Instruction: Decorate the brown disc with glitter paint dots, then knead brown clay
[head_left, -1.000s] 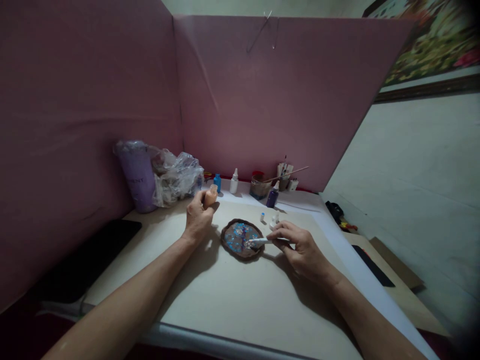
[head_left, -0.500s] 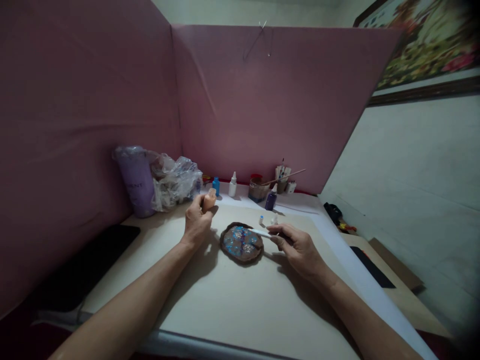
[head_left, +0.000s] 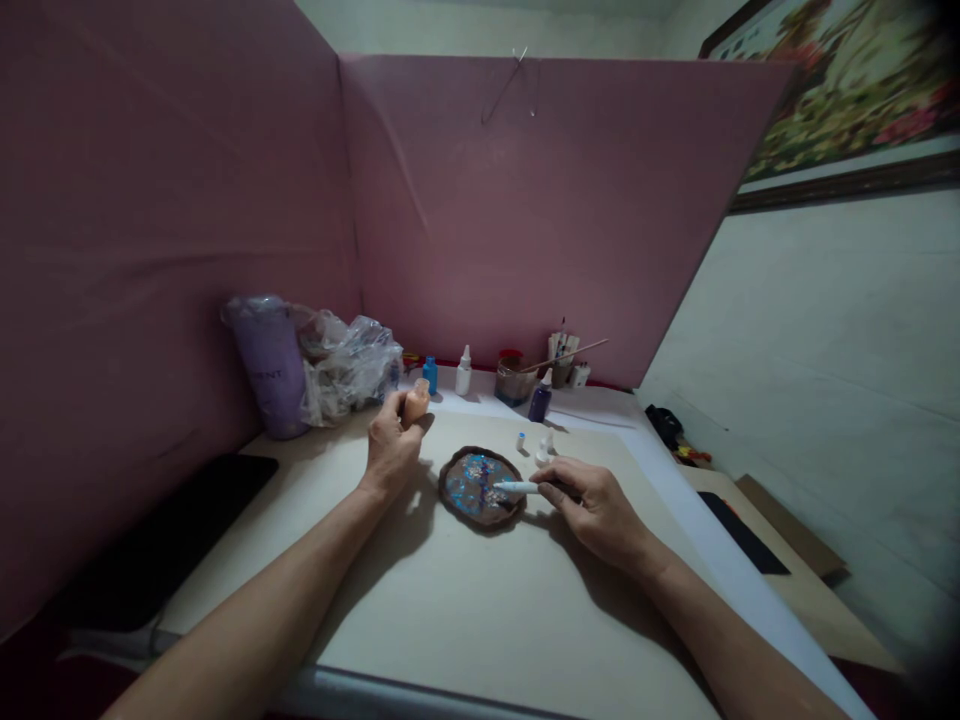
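Note:
My left hand (head_left: 392, 440) is closed around a small uncapped bottle of peach-coloured paint (head_left: 417, 401), held tilted above the table. A thin white stick-like tool (head_left: 516, 487), perhaps a dropper or a pen, is pinched in my right hand (head_left: 596, 505). Its tip points left over a round brown dish (head_left: 457, 510) with a wavy raised rim; I cannot tell whether it touches. Blue, purple and pale speckles cover the dish's inner face. A small white cap (head_left: 542, 456) and a tiny blue-topped piece (head_left: 521, 440) lie just beyond my right fingers.
Along the back stand a blue bottle (head_left: 430, 375), a white dropper bottle (head_left: 463, 372), a dark purple bottle (head_left: 540, 398), a jar (head_left: 514, 378) with a brush across it and a holder of brushes (head_left: 562, 352). At left are a purple tumbler (head_left: 268, 370) and crumpled plastic bag (head_left: 352, 365).
My right hand has moved the white tool down and towards me, from the dish's upper right to nearer its middle right. My left hand keeps the bottle almost still.

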